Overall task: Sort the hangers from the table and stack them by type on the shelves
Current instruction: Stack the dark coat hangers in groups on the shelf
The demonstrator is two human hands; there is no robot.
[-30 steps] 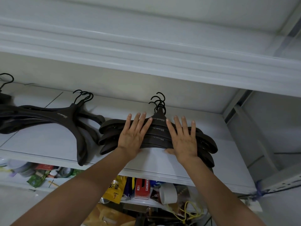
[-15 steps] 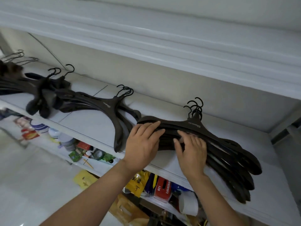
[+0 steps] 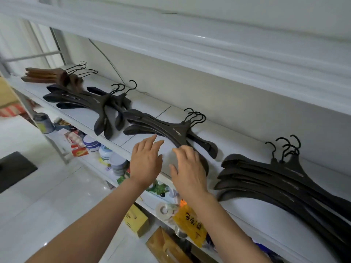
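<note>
Several stacks of hangers lie along a white shelf [image 3: 247, 204]. A stack of black hangers [image 3: 281, 181] sits at the right, a second black stack [image 3: 167, 128] in the middle, a third black stack [image 3: 98, 103] further left, and brown wooden hangers [image 3: 43, 74] at the far left end. My left hand [image 3: 147, 162] hovers open just in front of the middle stack, fingers straight and holding nothing. My right hand [image 3: 190, 168] is open too, its fingertips touching the near arm of the middle stack.
A second white shelf [image 3: 190, 42] runs overhead. The lower shelf holds tins, boxes, a tape roll [image 3: 163, 209] and a yellow packet [image 3: 191, 224]. A yellow box [image 3: 135, 221] and glossy white floor [image 3: 47, 196] lie below left. A dark object [image 3: 15, 168] sits at the left edge.
Both hands have left the right-hand stack and moved left to the middle stack. The view has swung left, bringing the wooden hangers into sight.
</note>
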